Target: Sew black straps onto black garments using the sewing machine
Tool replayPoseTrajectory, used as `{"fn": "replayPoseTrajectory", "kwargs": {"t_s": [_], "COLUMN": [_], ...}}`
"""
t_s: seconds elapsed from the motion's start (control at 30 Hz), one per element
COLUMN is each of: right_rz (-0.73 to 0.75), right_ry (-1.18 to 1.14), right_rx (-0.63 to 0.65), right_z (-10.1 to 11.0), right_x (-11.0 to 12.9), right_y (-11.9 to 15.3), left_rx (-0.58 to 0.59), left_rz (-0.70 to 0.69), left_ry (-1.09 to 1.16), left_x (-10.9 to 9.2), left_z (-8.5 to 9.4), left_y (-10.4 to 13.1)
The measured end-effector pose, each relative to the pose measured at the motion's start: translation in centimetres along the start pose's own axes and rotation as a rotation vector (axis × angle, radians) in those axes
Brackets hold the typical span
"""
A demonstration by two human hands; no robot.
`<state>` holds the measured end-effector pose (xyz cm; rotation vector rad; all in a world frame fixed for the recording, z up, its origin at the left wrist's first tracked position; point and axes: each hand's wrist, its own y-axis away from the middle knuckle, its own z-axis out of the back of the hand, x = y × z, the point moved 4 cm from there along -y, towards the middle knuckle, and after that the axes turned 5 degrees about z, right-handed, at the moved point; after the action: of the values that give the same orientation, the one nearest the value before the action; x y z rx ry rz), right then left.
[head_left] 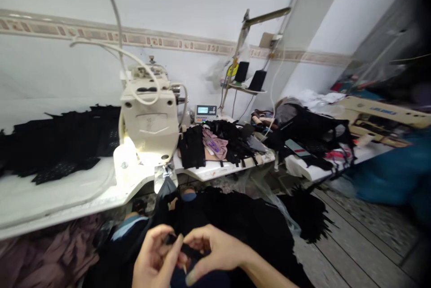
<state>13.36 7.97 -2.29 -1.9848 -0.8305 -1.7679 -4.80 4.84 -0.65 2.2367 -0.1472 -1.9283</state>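
Both hands pinch a small black strip (191, 251) above the lap.
It lies off the front edge of the table (101, 209), near the sewing machine (150, 120); the left hand (155, 259) has a narrow grip on one end, the right hand (220, 250) curls looser round the other. It looks light, soft and limp, likely best pinched near its ends; blur hides its exact form.

Two bare hands, one left hand (155, 259) and one right hand (217, 250), one small black piece (190, 252), two sewing machines (150, 120), two black thread cones (241, 72), one thread stand (267, 16), one control panel (206, 113), seemingly two white tabletops (60, 194), though the far right is blurred.
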Motion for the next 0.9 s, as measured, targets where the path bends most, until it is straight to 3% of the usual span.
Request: {"fn": "replayPoseTrajectory", "kwargs": {"t_s": [0.03,0.1,0.3,0.53,0.63,0.7,0.8,0.9], "right_rz": [-0.04,-0.09,-0.113,-0.052,-0.048,-0.022,0.09,0.125], "right_ry": [-0.014,0.014,0.127,0.309,0.369,0.279,-0.018,-0.196], "right_rx": [0.013,-0.021,-0.078,-0.265,-0.265,-0.241,-0.216,-0.161], "right_z": [-1.2,-1.6,3.5,6.7,8.1,8.7,8.6,7.2], "right_x": [-0.3,0.3,4.4,7.5,8.1,8.1,7.8,7.2], "right_y": [0.2,0.6,1.0,0.9,1.3,2.0,3.0,3.3], "left_rx": [-0.044,-0.117,-0.18,-0.228,-0.255,-0.2,-0.011,0.13], "left_rz": [-0.012,-0.031,-0.027,-0.078,-0.116,-0.093,-0.058,-0.222], "left_ry": [-0.009,-0.036,-0.008,-0.005,-0.082,-0.173,-0.429,-0.757], "left_x": [-0.6,-1.4,-0.7,-0.1,0.2,0.8,1.8,1.6], "left_z": [0.8,2.4,5.6,6.6,7.1,7.1,6.6,5.7], "left_y": [-0.1,-0.4,-0.8,0.0,0.5,0.7,0.8,1.1]}}
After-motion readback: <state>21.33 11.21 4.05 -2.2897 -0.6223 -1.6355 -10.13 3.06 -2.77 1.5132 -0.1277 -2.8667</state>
